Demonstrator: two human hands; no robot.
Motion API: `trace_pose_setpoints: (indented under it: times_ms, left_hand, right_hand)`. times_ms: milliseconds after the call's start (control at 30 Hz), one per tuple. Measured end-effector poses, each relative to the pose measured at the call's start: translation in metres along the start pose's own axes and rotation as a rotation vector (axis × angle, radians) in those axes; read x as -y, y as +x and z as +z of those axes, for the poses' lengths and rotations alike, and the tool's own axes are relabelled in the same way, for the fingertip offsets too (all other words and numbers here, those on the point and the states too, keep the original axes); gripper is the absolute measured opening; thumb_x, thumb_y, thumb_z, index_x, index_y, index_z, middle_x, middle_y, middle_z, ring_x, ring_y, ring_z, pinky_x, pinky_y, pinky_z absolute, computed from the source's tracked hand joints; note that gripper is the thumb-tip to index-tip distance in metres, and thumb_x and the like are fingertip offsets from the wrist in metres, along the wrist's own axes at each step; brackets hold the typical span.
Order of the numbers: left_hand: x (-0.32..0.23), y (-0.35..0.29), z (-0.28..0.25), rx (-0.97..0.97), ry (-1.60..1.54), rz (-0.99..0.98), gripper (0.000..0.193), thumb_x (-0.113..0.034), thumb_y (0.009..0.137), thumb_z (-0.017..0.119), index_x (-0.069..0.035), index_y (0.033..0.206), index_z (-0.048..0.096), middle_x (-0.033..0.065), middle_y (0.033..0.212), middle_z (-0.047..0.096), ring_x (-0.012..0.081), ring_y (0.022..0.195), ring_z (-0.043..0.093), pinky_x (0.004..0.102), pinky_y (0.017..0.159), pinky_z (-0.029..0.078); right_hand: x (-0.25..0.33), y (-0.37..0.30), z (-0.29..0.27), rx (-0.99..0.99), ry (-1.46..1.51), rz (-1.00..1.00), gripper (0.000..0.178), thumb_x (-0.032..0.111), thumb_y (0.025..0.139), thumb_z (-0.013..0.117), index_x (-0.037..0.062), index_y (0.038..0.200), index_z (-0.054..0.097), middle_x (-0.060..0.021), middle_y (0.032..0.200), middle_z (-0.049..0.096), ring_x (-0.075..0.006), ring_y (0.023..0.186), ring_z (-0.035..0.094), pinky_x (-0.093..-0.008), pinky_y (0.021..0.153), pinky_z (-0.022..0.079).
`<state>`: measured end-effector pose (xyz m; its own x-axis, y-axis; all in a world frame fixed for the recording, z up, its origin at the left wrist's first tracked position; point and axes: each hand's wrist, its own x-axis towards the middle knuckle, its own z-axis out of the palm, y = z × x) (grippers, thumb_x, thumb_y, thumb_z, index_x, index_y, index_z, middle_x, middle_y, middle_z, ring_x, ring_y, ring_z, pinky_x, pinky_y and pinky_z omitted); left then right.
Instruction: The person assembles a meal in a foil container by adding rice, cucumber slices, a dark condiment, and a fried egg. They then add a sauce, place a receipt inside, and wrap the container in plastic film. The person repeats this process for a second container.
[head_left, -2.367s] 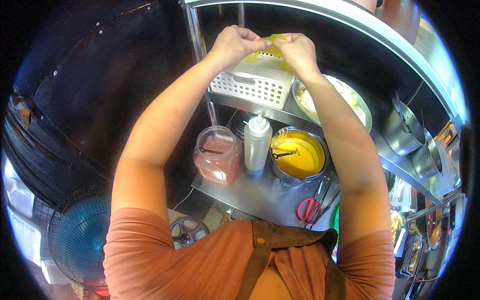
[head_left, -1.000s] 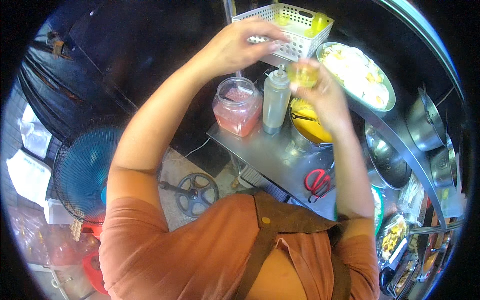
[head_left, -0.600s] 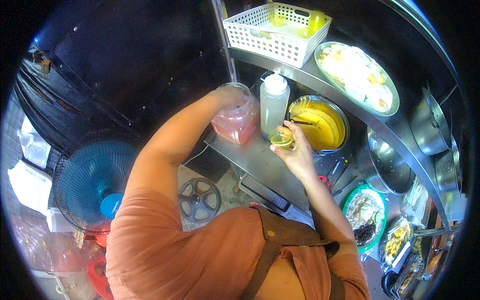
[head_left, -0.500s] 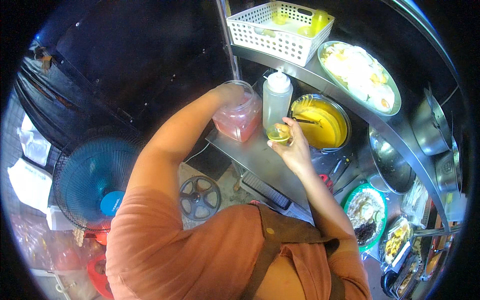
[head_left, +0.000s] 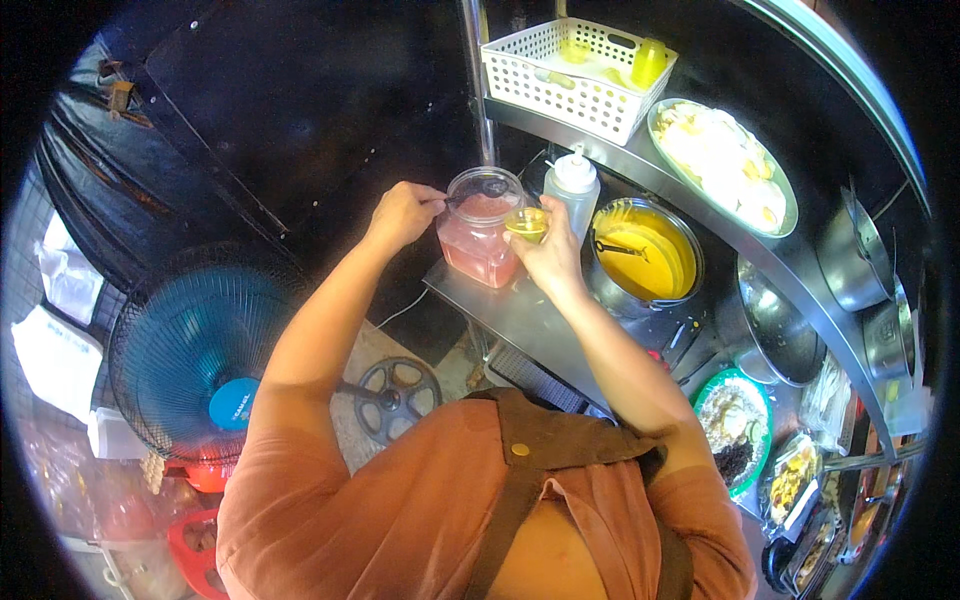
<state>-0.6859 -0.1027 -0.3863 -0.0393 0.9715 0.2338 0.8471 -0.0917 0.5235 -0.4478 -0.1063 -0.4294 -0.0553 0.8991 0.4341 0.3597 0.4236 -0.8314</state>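
Head view left some details around the clear jar [head_left: 470, 248] hard for us to make out: the far end of the dark spoon [head_left: 453, 201] blurred at the jar's mouth, and we could not tell whether it touched the pink contents [head_left: 485, 207]. Our left hand [head_left: 403, 215], just left of the jar, pinched the spoon's handle between thumb and fingers. Our right hand [head_left: 555, 248], just right of the jar, grasped the small yellow cup [head_left: 527, 230], which overlapped the jar's right edge in view; its inside was too small to read. That hand hid the lower part of the squeeze bottle [head_left: 577, 195], right of the jar.

The jar was see-through, flat-sided and round-mouthed, its filling grainy, and it stood on a dull metal surface [head_left: 505, 310]. Farther right of the jar, a round, shiny metal pot [head_left: 616, 293] held smooth yellow sauce [head_left: 645, 258]. Beyond the jar, on a metal shelf [head_left: 540, 125], sat a white basket [head_left: 555, 103] pierced with round holes.
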Motion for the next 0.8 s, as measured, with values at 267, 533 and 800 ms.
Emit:
trace_pose_setpoints:
  times_ms: [267, 533, 800]
  left_hand:
    - [-0.031, -0.043, -0.044, -0.135, 0.029, 0.176, 0.023, -0.022, 0.083, 0.063, -0.013, 0.102, 0.070, 0.0139, 0.094, 0.067, 0.0318, 0.082, 0.065, 0.0392, 0.076, 0.050]
    - [-0.053, -0.056, -0.047, -0.246, 0.131, 0.283, 0.018, -0.015, 0.082, 0.063, -0.011, 0.098, 0.071, 0.0128, 0.088, 0.064, 0.0314, 0.080, 0.063, 0.0372, 0.071, 0.050]
    - [-0.019, -0.010, -0.021, -0.077, 0.391, 0.221, 0.019, -0.019, 0.083, 0.061, -0.012, 0.097, 0.071, 0.0163, 0.093, 0.064, 0.0347, 0.085, 0.063, 0.0412, 0.076, 0.050]
  right_hand:
    - [0.020, 0.018, 0.017, -0.012, -0.075, 0.052, 0.073, 0.014, 0.069, 0.077, 0.0024, 0.129, 0.036, -0.0215, 0.106, 0.060, -0.0347, 0.101, 0.059, -0.0387, 0.089, 0.046]
    - [0.015, 0.020, 0.032, -0.151, -0.001, -0.044, 0.074, 0.010, 0.071, 0.074, 0.0007, 0.131, 0.032, -0.0258, 0.112, 0.056, -0.0404, 0.106, 0.056, -0.0428, 0.092, 0.044]
    - [0.001, -0.011, 0.025, -0.276, 0.140, -0.065, 0.072, 0.012, 0.073, 0.074, 0.0023, 0.133, 0.034, -0.0206, 0.121, 0.051, -0.0307, 0.116, 0.051, -0.0370, 0.099, 0.040]
